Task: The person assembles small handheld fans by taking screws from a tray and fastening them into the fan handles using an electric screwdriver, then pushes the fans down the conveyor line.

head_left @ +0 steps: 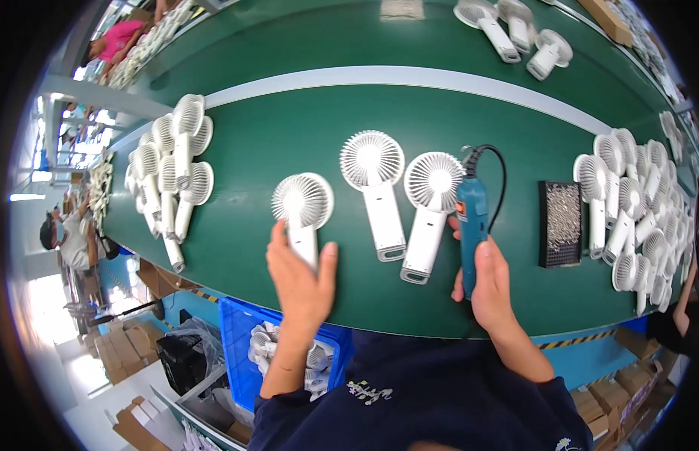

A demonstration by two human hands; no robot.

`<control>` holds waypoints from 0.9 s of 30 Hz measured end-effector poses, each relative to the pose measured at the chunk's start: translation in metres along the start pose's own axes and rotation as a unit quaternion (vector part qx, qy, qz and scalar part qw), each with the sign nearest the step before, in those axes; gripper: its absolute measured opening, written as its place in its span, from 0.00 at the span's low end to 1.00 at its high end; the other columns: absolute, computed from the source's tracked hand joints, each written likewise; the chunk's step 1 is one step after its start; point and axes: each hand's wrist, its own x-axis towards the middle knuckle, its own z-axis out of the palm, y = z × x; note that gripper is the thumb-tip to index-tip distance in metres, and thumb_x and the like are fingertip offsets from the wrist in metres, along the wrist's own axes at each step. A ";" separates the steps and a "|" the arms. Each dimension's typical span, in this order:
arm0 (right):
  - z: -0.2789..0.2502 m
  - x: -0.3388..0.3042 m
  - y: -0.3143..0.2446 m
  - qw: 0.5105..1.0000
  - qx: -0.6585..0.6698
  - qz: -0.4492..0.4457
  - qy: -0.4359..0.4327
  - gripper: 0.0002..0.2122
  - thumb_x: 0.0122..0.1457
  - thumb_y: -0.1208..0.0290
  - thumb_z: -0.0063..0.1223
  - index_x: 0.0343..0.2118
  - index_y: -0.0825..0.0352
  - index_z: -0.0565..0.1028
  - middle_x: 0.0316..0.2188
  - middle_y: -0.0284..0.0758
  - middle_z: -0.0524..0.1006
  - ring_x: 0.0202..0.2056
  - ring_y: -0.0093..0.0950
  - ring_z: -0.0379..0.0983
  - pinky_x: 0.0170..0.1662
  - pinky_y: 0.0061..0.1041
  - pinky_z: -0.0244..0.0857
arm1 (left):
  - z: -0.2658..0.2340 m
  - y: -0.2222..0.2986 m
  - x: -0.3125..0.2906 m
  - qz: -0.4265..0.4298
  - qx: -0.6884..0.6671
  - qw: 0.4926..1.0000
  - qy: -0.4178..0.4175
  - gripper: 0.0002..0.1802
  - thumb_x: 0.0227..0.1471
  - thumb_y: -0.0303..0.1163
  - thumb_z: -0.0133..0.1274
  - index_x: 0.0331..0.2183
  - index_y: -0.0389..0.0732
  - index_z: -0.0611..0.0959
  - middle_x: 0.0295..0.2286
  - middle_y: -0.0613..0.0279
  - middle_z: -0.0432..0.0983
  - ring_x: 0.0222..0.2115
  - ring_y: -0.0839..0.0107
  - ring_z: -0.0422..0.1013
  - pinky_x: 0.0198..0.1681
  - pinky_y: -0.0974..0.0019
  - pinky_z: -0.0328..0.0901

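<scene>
My right hand is wrapped round a teal electric screwdriver, held upright with its black cord looping from the top. My left hand is spread over the handle of a white handheld fan, fingers on one side and thumb apart on the other; whether it touches the handle is hard to tell. Between my hands lie two more white handheld fans, one slightly left and another beside the screwdriver, their handles toward me. Right of the screwdriver sits a black tray filled with small screws.
White fans are piled at the left and right of the green table. Beyond a pale divider strip lie several more fans. Below the table edge, a blue crate holds fan parts. Other people work at the far left.
</scene>
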 end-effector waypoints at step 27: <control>-0.103 -0.036 -0.060 0.767 0.293 -0.448 0.354 0.38 0.58 0.27 0.27 0.57 0.59 0.59 0.46 0.33 0.73 0.17 0.24 0.66 0.19 0.25 0.65 | 0.052 0.113 0.016 0.453 0.007 0.881 -0.139 0.35 0.41 0.35 0.66 0.55 0.49 0.77 0.61 0.43 0.60 0.60 0.45 0.59 0.61 0.47 0.56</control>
